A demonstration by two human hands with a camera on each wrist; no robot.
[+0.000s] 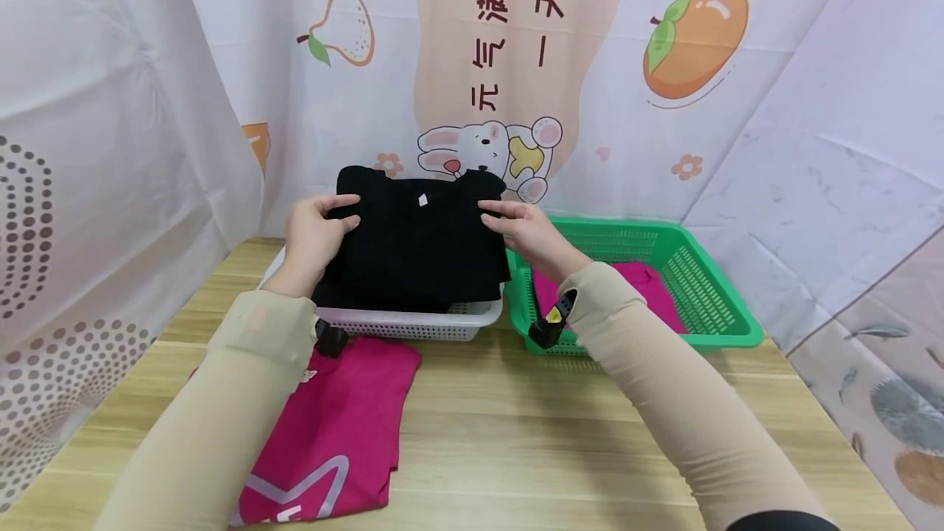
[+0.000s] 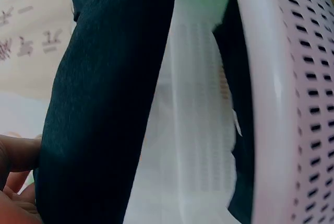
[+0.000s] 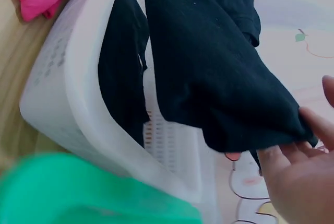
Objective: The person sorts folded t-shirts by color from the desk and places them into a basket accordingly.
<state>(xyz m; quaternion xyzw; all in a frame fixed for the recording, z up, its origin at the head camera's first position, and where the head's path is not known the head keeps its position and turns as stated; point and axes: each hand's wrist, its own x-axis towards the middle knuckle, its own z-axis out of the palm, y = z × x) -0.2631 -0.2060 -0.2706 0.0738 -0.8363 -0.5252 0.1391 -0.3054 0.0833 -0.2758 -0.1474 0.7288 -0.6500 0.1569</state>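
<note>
A folded black T-shirt [image 1: 416, 248] with a small white neck label is held up over the white basket [image 1: 413, 319]. My left hand [image 1: 310, 234] pinches its left edge between thumb and fingers. At the opposite edge, my right hand [image 1: 533, 232] grips the cloth, as the right wrist view also shows around the shirt's corner [image 3: 245, 125]. Beneath it, another black garment [image 3: 122, 62] lies inside the white basket, apart from the held shirt. The far side of the held shirt is hidden in the head view.
A pink T-shirt [image 1: 354, 424] with a pale star print lies folded on the wooden table [image 1: 509, 441], partly behind my left forearm. To the right, a green basket [image 1: 711, 301] holds a pink garment [image 1: 652, 289]. A printed curtain [image 1: 590, 88] hangs behind.
</note>
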